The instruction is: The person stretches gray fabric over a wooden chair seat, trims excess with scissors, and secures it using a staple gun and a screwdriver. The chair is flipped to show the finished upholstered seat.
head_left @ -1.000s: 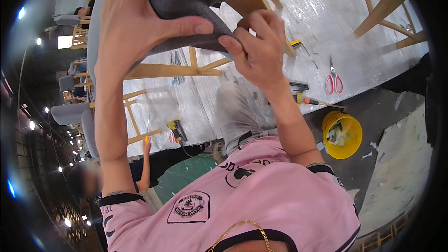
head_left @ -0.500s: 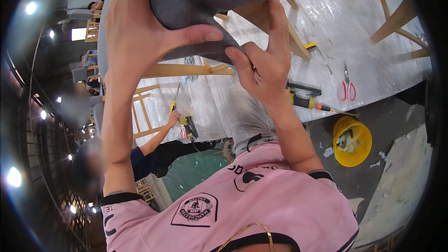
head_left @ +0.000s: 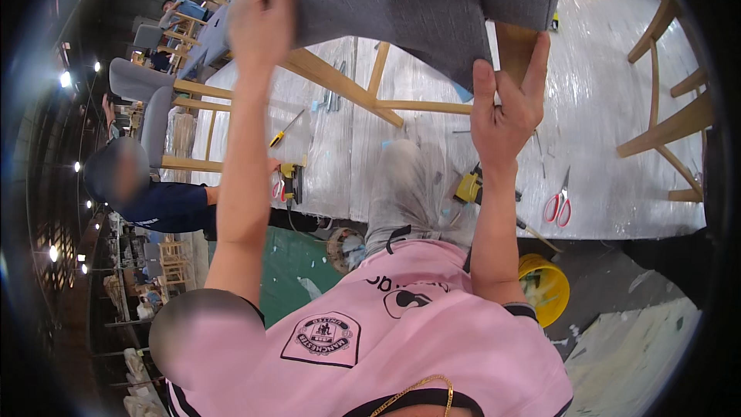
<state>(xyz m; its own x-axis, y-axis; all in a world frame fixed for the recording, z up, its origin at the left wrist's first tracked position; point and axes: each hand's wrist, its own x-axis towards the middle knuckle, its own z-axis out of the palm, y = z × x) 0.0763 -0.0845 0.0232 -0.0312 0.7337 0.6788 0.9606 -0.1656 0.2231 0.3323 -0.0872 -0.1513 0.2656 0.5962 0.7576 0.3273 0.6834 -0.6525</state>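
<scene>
A chair with grey fabric upholstery [head_left: 386,8] and a light wooden frame [head_left: 332,81] fills the top of the view, close to me. My right hand [head_left: 505,120] pinches the loose lower edge of the grey fabric between thumb and curled fingers. Its index finger points up along a wooden part [head_left: 517,50] of the frame. At the left end of the upholstery is my left hand [head_left: 264,23], smeared by motion. Its fingers look bent, but whether they grip the fabric cannot be made out.
Plastic film covers the work table [head_left: 594,93]. On it lie a yellow-black staple gun [head_left: 469,185], red-handled scissors [head_left: 557,207], and a yellow-handled screwdriver [head_left: 279,137]. A yellow bucket [head_left: 562,293] stands below. At left are a co-worker [head_left: 166,205], another staple gun [head_left: 289,181] and a grey chair [head_left: 158,120].
The view has shifted. My left thumb has come off the fabric's middle, and that hand is now at the left end. My right hand still holds the fabric edge, now stretched further right.
</scene>
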